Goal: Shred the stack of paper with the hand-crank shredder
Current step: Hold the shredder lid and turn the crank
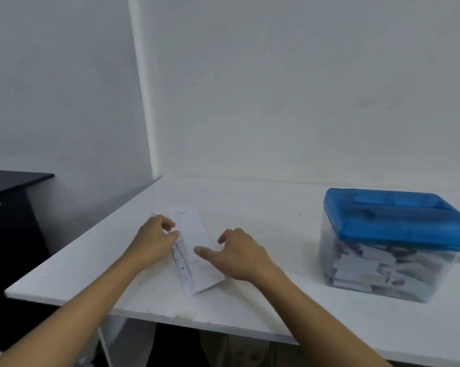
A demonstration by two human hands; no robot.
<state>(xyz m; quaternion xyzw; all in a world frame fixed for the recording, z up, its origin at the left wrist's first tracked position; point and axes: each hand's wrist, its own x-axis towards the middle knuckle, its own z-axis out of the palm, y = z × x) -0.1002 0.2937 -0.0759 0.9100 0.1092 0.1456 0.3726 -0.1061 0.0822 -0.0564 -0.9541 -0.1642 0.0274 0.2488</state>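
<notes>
Both hands are on the paper [194,234] at mid-table [263,205]. The left hand [154,242] curls in at its nine o'clock edge, thumb and fingers pinching the sheets. The right hand [240,256] lies loose at four o'clock, thumb stretched across the top sheet, gripping nothing. The shredder [382,260] sits well off at three o'clock, scraps [369,268] inside.

Bare tabletop [271,223] lies open between the paper strips [190,230] and the blue-lidded shredder [393,234], which blocks the right side, seemingly close to the wall [276,102].
</notes>
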